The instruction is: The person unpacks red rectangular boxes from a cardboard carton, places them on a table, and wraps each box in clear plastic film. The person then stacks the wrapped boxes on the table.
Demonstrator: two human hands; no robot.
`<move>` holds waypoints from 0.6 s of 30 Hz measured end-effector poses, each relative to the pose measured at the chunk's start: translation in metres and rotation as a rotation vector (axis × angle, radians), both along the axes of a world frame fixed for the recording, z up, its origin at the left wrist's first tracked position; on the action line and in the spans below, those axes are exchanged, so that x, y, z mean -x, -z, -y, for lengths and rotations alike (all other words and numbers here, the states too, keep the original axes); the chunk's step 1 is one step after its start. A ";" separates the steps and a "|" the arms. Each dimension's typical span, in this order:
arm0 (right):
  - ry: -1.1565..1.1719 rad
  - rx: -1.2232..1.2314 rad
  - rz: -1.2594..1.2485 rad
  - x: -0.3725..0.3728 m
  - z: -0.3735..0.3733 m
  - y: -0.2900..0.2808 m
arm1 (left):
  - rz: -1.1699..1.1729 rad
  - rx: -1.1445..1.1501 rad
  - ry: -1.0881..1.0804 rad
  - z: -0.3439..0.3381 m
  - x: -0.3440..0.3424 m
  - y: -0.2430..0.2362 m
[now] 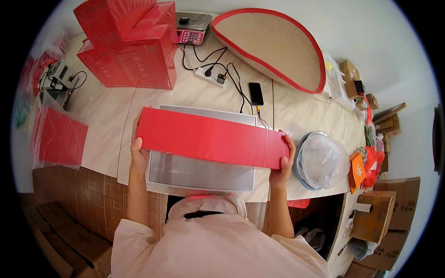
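Note:
A long red box (208, 139) is held up level between both hands, above a flat silver-grey plate (200, 173) with a light frame on the table. My left hand (139, 148) grips the box's left end, thumb on the near side. At the other end my right hand (284, 162) is closed round the corner, its fingers along the end face. A thin line runs across the box near its right end. The box hides the middle of the plate.
Wrapped red boxes (130, 58) are stacked at the far left beside a scale (192, 30). A red-rimmed woven tray (273, 44) leans at the back. Behind the plate lie a power strip (211, 76) and phone (256, 94). A plastic-covered round basin (321, 160) stands right.

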State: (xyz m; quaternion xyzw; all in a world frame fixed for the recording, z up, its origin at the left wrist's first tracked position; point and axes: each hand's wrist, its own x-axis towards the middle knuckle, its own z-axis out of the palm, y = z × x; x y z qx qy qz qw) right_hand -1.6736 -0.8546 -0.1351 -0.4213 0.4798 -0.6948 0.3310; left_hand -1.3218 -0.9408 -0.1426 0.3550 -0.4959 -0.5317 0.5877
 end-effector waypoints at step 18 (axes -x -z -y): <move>0.102 0.065 -0.299 0.024 0.005 0.003 | -0.024 -0.144 -0.055 -0.013 0.002 0.002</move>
